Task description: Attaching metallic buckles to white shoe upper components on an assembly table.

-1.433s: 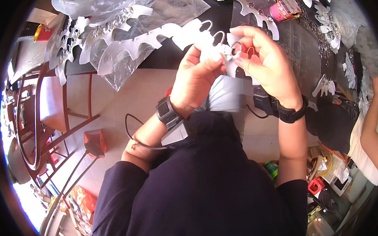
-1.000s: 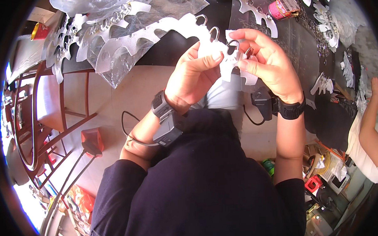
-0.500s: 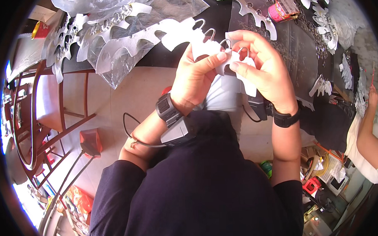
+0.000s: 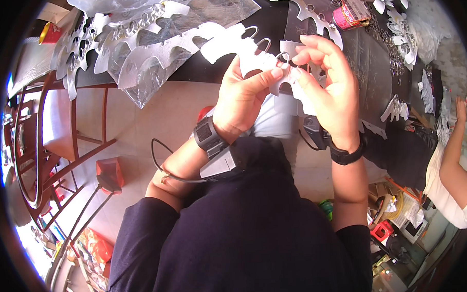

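A white scalloped strip (image 4: 220, 49) with curved metal rings standing along its edge is held up between my two hands, above the near edge of the dark table. My left hand (image 4: 244, 96) is closed on it, the thumb lying across its front. My right hand (image 4: 330, 88) pinches near its right end, thumb against the white surface beside a metal ring (image 4: 283, 56) and fingers curled above. That end is partly hidden behind my right fingers, so the exact grip there is hard to see.
More white scalloped strips (image 4: 107, 60) with rings lie on clear plastic (image 4: 139, 92) at the left of the table. A pink tub (image 4: 346, 18) and heaped metal pieces (image 4: 389, 53) are at the right. Wooden chairs (image 4: 63, 126) stand left; another person's arm (image 4: 456, 159) shows far right.
My right hand has shifted slightly, its fingers lifting and its thumb moving up closer to the middle ring. My left hand keeps its hold with almost no movement.
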Demonstrator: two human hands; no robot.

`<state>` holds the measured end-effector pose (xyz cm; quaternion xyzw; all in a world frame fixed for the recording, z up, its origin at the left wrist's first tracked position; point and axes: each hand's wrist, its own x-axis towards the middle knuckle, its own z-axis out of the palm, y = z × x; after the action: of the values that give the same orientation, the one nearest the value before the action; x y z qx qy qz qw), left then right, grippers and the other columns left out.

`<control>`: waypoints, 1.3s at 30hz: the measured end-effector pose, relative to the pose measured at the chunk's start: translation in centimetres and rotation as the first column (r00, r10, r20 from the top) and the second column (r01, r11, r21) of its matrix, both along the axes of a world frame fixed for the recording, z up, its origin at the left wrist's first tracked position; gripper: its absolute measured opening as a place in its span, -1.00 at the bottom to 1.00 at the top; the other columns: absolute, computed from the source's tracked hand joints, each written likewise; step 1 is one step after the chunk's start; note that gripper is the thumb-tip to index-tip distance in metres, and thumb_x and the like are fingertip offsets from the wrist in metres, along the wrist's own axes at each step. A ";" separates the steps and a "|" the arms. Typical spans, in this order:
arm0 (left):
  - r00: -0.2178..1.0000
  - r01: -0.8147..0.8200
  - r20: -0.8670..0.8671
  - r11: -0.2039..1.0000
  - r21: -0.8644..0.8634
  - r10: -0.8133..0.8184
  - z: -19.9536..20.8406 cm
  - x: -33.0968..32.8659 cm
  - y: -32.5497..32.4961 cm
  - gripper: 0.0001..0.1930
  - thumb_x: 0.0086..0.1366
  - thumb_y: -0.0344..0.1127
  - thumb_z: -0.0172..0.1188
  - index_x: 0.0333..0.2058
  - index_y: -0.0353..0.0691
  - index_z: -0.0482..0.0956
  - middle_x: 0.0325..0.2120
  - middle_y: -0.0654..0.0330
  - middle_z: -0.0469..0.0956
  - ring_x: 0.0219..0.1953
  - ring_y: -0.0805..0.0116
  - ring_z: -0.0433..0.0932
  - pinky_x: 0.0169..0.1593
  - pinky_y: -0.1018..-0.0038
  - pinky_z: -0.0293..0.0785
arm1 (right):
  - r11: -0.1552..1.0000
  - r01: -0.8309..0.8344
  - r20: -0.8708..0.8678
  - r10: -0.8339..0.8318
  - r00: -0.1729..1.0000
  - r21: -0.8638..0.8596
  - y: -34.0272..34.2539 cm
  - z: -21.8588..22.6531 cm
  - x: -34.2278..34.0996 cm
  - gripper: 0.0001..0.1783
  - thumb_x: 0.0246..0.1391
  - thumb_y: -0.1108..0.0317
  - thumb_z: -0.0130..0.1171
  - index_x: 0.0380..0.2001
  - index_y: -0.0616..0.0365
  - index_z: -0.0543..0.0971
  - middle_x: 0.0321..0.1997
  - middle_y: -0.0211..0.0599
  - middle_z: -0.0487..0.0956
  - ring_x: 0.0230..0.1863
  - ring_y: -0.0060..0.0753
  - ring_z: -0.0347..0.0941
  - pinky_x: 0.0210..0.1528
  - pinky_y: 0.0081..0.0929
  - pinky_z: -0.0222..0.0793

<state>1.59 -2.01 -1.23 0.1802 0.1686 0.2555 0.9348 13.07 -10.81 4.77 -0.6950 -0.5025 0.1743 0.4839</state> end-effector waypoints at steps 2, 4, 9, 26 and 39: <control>1.000 -0.017 -0.001 1.000 0.011 0.017 0.0 0.1 -0.1 -0.65 0.05 -0.59 0.19 -0.17 -0.26 0.33 -0.32 0.16 0.51 -0.27 0.36 0.52 -0.12 0.44 0.44 | 0.999 0.036 0.027 -0.036 0.999 -0.004 0.2 0.0 -0.5 -0.51 -0.12 0.67 0.11 -0.03 0.23 0.36 -0.34 -0.36 0.48 -0.14 -0.45 0.41 -0.03 -0.47 0.28; 0.999 -0.042 -0.011 0.997 0.069 0.043 0.0 0.1 -0.2 -0.64 0.04 -0.59 0.21 -0.18 -0.26 0.34 -0.34 0.17 0.52 -0.29 0.37 0.52 -0.19 0.49 0.44 | 0.997 0.072 0.054 -0.072 0.996 -0.008 0.3 -0.1 -0.7 -0.50 -0.15 0.68 0.12 -0.04 0.23 0.37 -0.37 -0.35 0.50 -0.11 -0.42 0.41 0.01 -0.43 0.26; 0.997 -0.065 -0.043 0.992 0.109 0.070 0.2 0.1 -0.5 -0.64 0.01 -0.59 0.23 -0.21 -0.26 0.35 -0.37 0.18 0.51 -0.33 0.40 0.51 -0.28 0.54 0.42 | 0.998 0.040 0.316 -0.051 0.947 0.043 0.2 -0.4 -0.4 -0.50 -0.19 0.66 0.16 -0.07 0.22 0.40 -0.48 -0.37 0.50 -0.17 -0.43 0.41 0.00 -0.44 0.25; 0.972 -0.151 -0.156 0.975 0.161 0.176 0.0 0.4 -0.7 -0.66 0.03 -0.64 0.18 -0.20 -0.28 0.35 -0.39 0.13 0.53 -0.32 0.36 0.54 -0.26 0.48 0.46 | 0.988 0.138 0.366 -0.152 0.918 0.063 0.2 -2.1 -1.4 -0.46 -0.35 0.62 0.18 -0.15 0.11 0.40 -0.49 -0.55 0.43 -0.22 -0.43 0.37 -0.01 -0.40 0.07; 0.984 -0.141 -0.088 0.980 0.141 0.154 0.4 0.2 -0.7 -0.65 0.01 -0.64 0.18 -0.20 -0.32 0.35 -0.35 0.12 0.52 -0.30 0.37 0.54 -0.20 0.47 0.46 | 0.964 0.259 0.694 -0.228 0.683 0.062 0.8 -0.8 -2.6 -0.47 -0.38 0.58 0.17 -0.19 0.07 0.38 -0.55 -0.58 0.40 -0.18 -0.43 0.34 -0.07 -0.34 0.01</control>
<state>1.82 -2.71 -0.85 0.2422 0.2096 0.3256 0.8896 10.45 -10.01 3.94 -0.7795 -0.5466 -0.1549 0.2637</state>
